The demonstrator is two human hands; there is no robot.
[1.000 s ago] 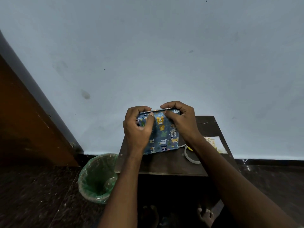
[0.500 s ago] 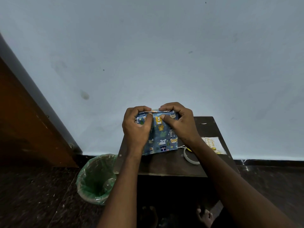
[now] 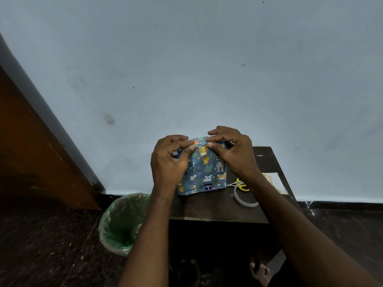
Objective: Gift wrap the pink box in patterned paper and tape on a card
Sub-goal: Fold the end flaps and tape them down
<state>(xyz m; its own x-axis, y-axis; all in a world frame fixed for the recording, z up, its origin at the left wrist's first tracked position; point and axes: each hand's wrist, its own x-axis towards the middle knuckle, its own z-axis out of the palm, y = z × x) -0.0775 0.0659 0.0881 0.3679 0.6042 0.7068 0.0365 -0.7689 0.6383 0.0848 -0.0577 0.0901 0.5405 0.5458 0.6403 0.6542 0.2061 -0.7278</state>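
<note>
— Two hands on it? Where's the box?

— Wrapped box (image 3: 204, 170) stands mid-tabletop (image 3: 217, 210); tape roll (image 3: 244, 196) and scissors (image 3: 241, 185) at its 4 o'clock. Left hand (image 3: 169, 162) and right hand (image 3: 232, 153) each pinch the paper's top seam at 12 o'clock.

— How will it handle?

— Probably light; the stiff box underneath resists pressure. Thin, slick paper tears, so hold it by the edges.
</note>
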